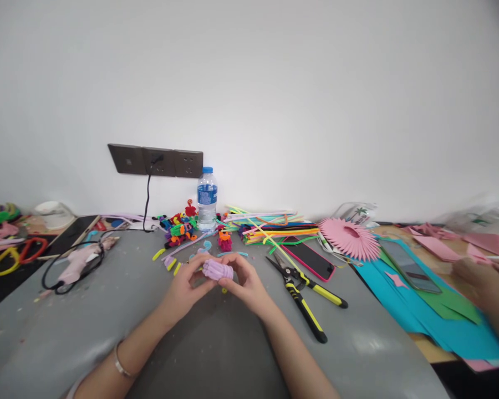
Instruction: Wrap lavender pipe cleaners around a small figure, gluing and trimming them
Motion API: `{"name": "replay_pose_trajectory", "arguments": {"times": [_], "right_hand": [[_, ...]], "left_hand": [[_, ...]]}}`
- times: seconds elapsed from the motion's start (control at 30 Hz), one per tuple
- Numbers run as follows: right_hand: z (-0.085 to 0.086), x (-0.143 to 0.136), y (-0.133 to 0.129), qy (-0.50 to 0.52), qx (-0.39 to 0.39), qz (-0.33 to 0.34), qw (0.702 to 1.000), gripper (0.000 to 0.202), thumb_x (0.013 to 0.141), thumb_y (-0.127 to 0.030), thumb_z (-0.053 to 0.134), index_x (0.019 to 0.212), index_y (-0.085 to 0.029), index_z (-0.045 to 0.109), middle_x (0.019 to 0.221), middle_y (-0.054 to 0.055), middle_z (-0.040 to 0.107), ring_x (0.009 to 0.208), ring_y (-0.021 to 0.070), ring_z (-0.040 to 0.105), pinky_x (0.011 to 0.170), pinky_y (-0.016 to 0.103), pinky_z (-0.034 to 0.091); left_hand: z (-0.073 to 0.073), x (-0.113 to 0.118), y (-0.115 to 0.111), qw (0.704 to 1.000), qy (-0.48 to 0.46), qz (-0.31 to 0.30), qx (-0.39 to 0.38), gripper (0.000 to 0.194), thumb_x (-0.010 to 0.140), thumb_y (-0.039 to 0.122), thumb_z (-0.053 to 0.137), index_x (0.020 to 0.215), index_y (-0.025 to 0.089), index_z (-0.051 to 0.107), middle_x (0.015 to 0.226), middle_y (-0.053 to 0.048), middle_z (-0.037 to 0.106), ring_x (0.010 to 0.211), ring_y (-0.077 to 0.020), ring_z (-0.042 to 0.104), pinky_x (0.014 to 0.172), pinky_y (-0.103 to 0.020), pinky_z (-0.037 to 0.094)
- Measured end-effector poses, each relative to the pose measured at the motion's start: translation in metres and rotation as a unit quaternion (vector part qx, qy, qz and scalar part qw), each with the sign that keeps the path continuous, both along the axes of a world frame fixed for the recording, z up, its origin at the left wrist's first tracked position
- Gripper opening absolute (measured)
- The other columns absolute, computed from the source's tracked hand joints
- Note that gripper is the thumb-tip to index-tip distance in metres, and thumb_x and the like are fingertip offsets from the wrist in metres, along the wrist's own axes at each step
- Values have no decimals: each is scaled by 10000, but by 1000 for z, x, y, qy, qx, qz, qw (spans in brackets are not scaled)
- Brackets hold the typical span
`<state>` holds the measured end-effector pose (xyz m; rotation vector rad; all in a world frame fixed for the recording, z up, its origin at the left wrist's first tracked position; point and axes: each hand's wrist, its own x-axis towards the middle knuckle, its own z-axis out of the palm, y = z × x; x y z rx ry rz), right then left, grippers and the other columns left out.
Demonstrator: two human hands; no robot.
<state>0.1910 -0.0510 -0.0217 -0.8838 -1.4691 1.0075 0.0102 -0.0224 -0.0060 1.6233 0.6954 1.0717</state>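
A small bundle of lilac pipe cleaner (218, 270) is held between both hands above the grey table mat (208, 354). My left hand (190, 282) grips its left end, with fingers and thumb curled round it. On its right end my right hand (244, 281) closes with thumb and fingertips. Small blue, yellow and lilac pieces lie on the mat just behind the hands. The underside of the bundle is partly hidden by my thumbs.
Behind are a water bottle (207, 199) and a pipe-cleaner pile (274, 224). Yellow-black cutters (297, 285) and a pink-edged phone (310, 259) lie right, a glue gun (78, 263) left. At far right, another person's hand (482, 282) is over coloured paper (403, 293).
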Motion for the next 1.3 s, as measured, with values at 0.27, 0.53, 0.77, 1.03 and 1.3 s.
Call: {"name": "replay_pose_trajectory", "arguments": {"times": [0.27, 0.53, 0.77, 1.03, 1.3], "right_hand": [[4, -2, 2, -29, 105, -64, 992, 293, 837, -459, 729, 971, -217, 631, 967, 54, 626, 926, 219, 589, 839, 338, 455], [1, -3, 1, 17, 61, -27, 998, 336, 829, -512, 722, 985, -230, 627, 1044, 81, 646, 1028, 244, 607, 897, 373, 480], [3, -5, 1, 77, -61, -5, 995, 434, 727, -575, 789, 924, -223, 631, 863, 27, 654, 812, 195, 628, 765, 334, 520], [1, -6, 1, 91, -53, -27, 994, 395, 718, -549, 809, 901, -223, 682, 926, 48, 691, 883, 213, 644, 830, 362, 524], [-4, -7, 6, 71, 5, -63, 995, 412, 707, -589, 799, 861, -223, 688, 904, 52, 668, 898, 223, 632, 849, 380, 512]], "left_hand": [[1, 0, 1, 999, -12, -2, -32, 237, 809, 267, 712, 1028, 181, 686, 1067, -78, 731, 1044, -232, 687, 941, -345, 558], [1, -2, 3, 998, 16, 12, -55, 259, 748, 311, 764, 942, 163, 676, 963, -69, 728, 932, -229, 700, 868, -332, 578], [-5, -1, 4, 998, -6, 12, -61, 324, 729, 354, 795, 968, 161, 693, 986, -75, 730, 927, -234, 702, 868, -367, 598], [0, 0, 2, 998, 32, 20, -55, 351, 717, 319, 797, 1013, 156, 702, 1025, -84, 749, 1000, -255, 700, 946, -410, 578], [-2, 2, 1, 998, 21, 22, -48, 323, 742, 343, 781, 991, 158, 689, 1027, -89, 742, 1017, -254, 698, 958, -401, 561]]}}
